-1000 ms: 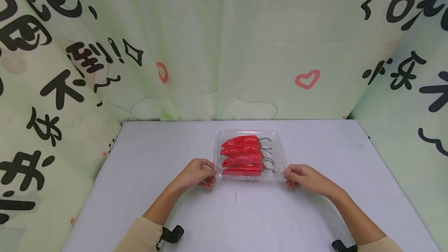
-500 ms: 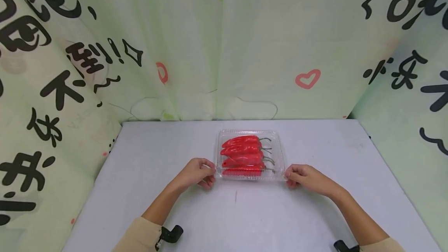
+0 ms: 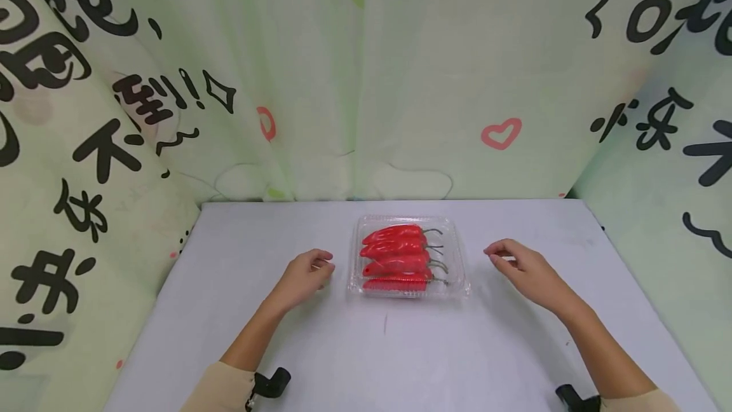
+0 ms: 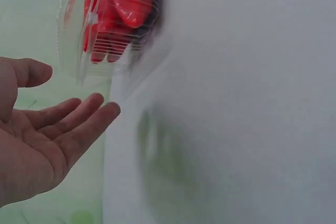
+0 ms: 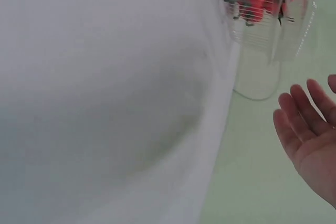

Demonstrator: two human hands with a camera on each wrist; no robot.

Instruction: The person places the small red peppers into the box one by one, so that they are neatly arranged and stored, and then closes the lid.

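A clear plastic clamshell box (image 3: pixel 459 253) lies on the table with several red chili peppers (image 3: pixel 396 265) in it, their green stems pointing right. Its ribbed side shows in both wrist views. To the left of the box, my left hand (image 3: pixel 305 277) is held apart from it, fingers loosely bent; in the left wrist view the thumb and fingers are spread with nothing between them. On the other side, my right hand (image 3: pixel 527 272) hovers off the box's right edge, also holding nothing. Its fingers (image 5: pixel 299 111) are relaxed in the right wrist view.
The white-covered table (image 3: pixel 400 361) extends around the box. A pale green curtain (image 3: pixel 423 81) with black lettering and a red heart encloses the back and both sides. Black camera mounts (image 3: pixel 273 382) sit at both wrists.
Both hands have left the box's front corners: the left moved left and slightly back, the right moved right and up. The box stays in place on the table.
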